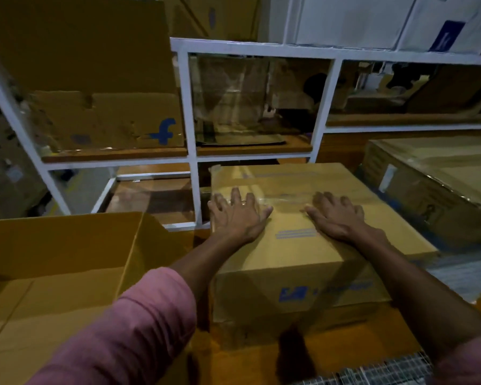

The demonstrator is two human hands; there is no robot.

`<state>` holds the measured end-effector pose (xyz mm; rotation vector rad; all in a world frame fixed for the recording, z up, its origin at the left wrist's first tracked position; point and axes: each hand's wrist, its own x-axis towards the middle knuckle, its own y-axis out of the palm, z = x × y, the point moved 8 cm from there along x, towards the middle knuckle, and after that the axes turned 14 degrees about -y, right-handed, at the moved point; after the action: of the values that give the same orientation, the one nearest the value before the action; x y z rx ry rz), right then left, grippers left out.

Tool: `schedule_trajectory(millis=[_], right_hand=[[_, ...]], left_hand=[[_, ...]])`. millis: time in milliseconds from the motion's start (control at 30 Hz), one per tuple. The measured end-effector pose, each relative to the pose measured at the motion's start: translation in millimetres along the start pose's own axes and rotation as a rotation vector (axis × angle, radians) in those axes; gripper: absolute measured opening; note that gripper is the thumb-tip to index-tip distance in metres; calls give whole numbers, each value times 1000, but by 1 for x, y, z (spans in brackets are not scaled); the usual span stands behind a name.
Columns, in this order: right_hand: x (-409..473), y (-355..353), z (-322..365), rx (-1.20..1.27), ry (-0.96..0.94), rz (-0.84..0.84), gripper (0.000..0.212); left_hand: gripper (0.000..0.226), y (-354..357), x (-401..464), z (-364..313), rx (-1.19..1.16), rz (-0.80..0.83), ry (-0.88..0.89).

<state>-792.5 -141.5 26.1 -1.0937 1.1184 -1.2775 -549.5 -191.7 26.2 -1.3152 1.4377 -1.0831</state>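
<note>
A closed brown cardboard box (295,262) with blue print on its side and clear tape along its top seam stands in front of me. My left hand (235,216) lies flat on the left part of its lid, fingers spread and straight. On the right part of the lid, my right hand (335,216) presses down flat, fingers pointing away from me. Both forearms reach forward from pink sleeves.
An open empty carton (53,276) stands at my left. A white metal rack (190,134) with wooden shelves rises behind, holding a flattened carton with a blue "f" logo (109,120). Another taped box (439,184) lies at the right. Wire mesh (372,370) shows at the bottom.
</note>
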Motion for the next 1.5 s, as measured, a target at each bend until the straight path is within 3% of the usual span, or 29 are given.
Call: schedule_trajectory(millis=[267, 467, 600, 900, 1100, 1267, 1500], right_hand=[[59, -8, -92, 39, -7, 25, 85], [88, -17, -106, 92, -36, 17, 74], [106, -20, -115, 89, -53, 22, 85], [104, -26, -111, 120, -113, -50, 88], [73, -97, -83, 206, -192, -362, 76], [38, -149, -58, 273, -254, -726, 97], [-25, -107, -40, 266, -291, -788, 124]], left_hand=[[84, 8, 73, -10, 41, -38, -205], [80, 5, 88, -4, 51, -60, -292], [90, 4, 105, 9, 43, -15, -354], [91, -7, 100, 16, -55, -89, -295], [83, -86, 64, 17, -154, -387, -214], [84, -140, 14, 20, -240, -769, -84], [105, -118, -32, 57, -308, -702, 14]])
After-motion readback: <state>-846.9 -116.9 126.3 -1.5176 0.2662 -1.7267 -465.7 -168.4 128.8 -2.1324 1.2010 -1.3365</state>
